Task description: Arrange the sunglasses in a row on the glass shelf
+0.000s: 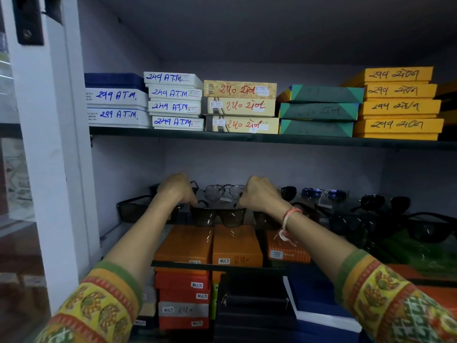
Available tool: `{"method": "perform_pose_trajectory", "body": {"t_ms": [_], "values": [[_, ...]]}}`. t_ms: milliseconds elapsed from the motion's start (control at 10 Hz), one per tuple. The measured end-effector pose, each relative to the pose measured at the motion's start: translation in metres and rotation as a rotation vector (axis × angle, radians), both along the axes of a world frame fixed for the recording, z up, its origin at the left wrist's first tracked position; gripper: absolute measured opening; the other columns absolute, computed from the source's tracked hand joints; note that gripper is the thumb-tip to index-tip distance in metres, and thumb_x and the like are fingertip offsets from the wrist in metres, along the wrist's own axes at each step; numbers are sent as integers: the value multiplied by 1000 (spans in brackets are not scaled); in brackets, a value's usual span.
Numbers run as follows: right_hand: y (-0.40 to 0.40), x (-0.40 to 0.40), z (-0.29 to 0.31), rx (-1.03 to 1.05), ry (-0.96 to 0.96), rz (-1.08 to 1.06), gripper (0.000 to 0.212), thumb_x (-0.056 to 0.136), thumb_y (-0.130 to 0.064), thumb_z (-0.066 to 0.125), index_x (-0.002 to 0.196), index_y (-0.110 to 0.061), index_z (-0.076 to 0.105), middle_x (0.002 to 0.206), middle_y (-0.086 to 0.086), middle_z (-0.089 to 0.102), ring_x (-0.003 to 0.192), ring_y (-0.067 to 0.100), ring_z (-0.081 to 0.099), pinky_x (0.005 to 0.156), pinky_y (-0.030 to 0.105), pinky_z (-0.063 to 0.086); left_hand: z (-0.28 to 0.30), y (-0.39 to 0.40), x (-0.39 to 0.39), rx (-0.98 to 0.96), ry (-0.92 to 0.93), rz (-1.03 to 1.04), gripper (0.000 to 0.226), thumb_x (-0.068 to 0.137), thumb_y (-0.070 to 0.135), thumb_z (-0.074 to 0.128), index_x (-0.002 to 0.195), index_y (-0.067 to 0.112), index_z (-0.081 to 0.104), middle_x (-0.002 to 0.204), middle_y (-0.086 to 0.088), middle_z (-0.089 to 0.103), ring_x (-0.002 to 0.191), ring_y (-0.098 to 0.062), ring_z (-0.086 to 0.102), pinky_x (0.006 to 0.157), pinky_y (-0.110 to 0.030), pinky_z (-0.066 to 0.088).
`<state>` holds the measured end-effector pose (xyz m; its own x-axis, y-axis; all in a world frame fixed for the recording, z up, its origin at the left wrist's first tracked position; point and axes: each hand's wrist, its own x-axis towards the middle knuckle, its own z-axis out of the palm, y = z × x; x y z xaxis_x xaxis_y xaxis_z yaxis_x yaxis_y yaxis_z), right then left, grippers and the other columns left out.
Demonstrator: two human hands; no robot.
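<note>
A pair of black square sunglasses [217, 216] rests at the front middle of the glass shelf [371, 246]. My left hand [176, 189] pinches its left temple and my right hand [262, 194] pinches its right temple. Behind it sits a thin wire aviator pair [222, 191]. More dark sunglasses stand along the shelf: one at the far left [133, 209], a blue-lensed pair [321, 194] at the back right, and big black frames [425, 226] on the right.
Orange boxes [210, 243] lie under the glass shelf, with red "MULTI" boxes [183, 293] stacked lower. The upper shelf [247, 137] carries stacks of labelled white, gold, green and yellow boxes. A white cabinet post [49, 144] stands at the left.
</note>
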<state>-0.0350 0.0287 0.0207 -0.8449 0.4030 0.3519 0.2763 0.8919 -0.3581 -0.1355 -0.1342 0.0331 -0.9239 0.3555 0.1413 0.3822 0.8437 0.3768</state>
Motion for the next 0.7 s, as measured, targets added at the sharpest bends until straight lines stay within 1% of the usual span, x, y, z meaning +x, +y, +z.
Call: {"method": "perform_pose_trajectory", "body": {"t_ms": [100, 200, 300, 400, 500, 600, 700], "values": [[0, -2, 0, -4, -11, -13, 38, 78, -19, 73, 58, -17, 40, 60, 0, 44, 65, 23, 50, 46, 27, 33, 0, -1, -1, 0, 10, 3, 53, 74, 26, 82, 115, 2, 58, 96, -10, 59, 87, -23, 57, 80, -33, 53], [-3, -3, 0, -6, -32, -30, 36, 78, -21, 73, 59, -16, 43, 64, 1, 48, 69, 24, 53, 55, 31, 41, 1, -2, 1, 1, 4, 1, 52, 74, 27, 82, 114, 1, 59, 86, -6, 57, 85, -22, 57, 74, -31, 52], [-5, -2, 1, 13, -30, -64, 34, 78, -20, 72, 59, -16, 44, 66, 2, 50, 71, 25, 56, 61, 32, 45, 1, -1, 4, -11, -3, 4, 50, 72, 31, 83, 107, 2, 63, 73, -3, 54, 82, -22, 58, 67, -30, 49], [-4, 5, 8, -29, -13, -86, 22, 83, -20, 65, 65, -12, 54, 74, 5, 56, 78, 27, 59, 68, 35, 51, 4, -1, 12, 2, 46, 20, 52, 73, 38, 82, 106, 2, 63, 83, -6, 56, 82, -23, 56, 69, -30, 49], [10, 15, 15, -103, 90, -78, 21, 86, -24, 65, 92, -5, 74, 97, 10, 71, 91, 29, 67, 84, 39, 58, 5, -2, 25, 46, 161, 63, 54, 74, 49, 77, 100, 2, 68, 81, -8, 61, 80, -24, 59, 63, -32, 48], [16, 46, 22, -149, 179, -87, 15, 84, -21, 69, 89, -11, 78, 94, 7, 75, 91, 25, 68, 83, 34, 57, -2, -5, 43, 189, 354, 12, 48, 79, 52, 70, 100, 8, 74, 93, -11, 73, 86, -27, 68, 68, -33, 55], [17, 99, 30, -176, 282, -49, 5, 83, -23, 70, 80, -22, 74, 82, 0, 72, 80, 15, 67, 74, 24, 51, -14, -7, 83, 383, 654, -215, 35, 88, 44, 63, 91, 12, 77, 84, -4, 75, 70, -15, 63, 61, -25, 46]]}}
